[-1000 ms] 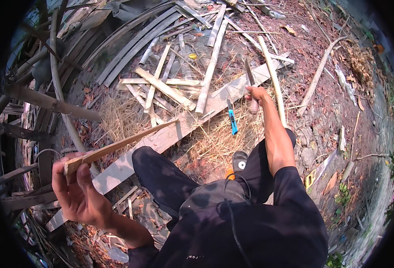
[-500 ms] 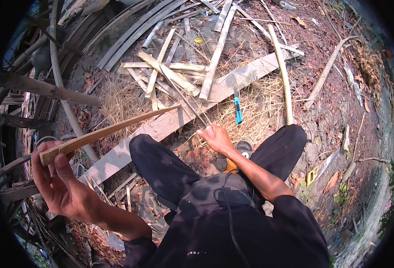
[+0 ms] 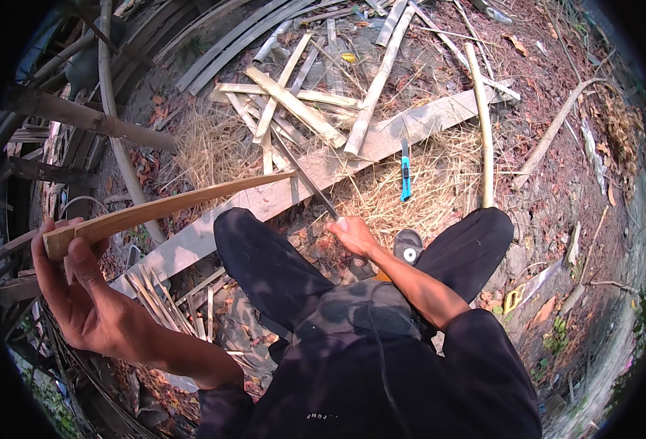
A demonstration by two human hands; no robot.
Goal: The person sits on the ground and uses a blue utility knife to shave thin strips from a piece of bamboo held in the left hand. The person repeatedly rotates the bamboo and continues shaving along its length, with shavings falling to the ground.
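Observation:
My left hand (image 3: pixel 103 307) grips the near end of a long flat wooden strip (image 3: pixel 169 203), fingers and thumb pinched around it. The strip slants up to the right, and its far tip lies against or just beside a long narrow dark blade (image 3: pixel 305 178) over the plank. My right hand (image 3: pixel 353 237) is closed around the near end of that knife, its handle hidden in the fist. Beneath both lies a long grey plank (image 3: pixel 181 257), running diagonally across the ground in front of my bent knees. A turquoise box cutter (image 3: pixel 405 175) rests by the plank with its blade out.
Split bamboo pieces (image 3: pixel 297 106) lie piled beyond the plank. Pale shavings (image 3: pixel 440 164) cover the ground around it. A bamboo pole (image 3: pixel 480 124) crosses the plank near my right knee. A yellow-handled saw (image 3: pixel 514 298) lies at right, thin strips (image 3: pixel 163 298) at left.
The whole view has shifted, so the ground things appear farther right. My left hand and the strip have drawn back leftward over the plank, and the blade has come slightly nearer me.

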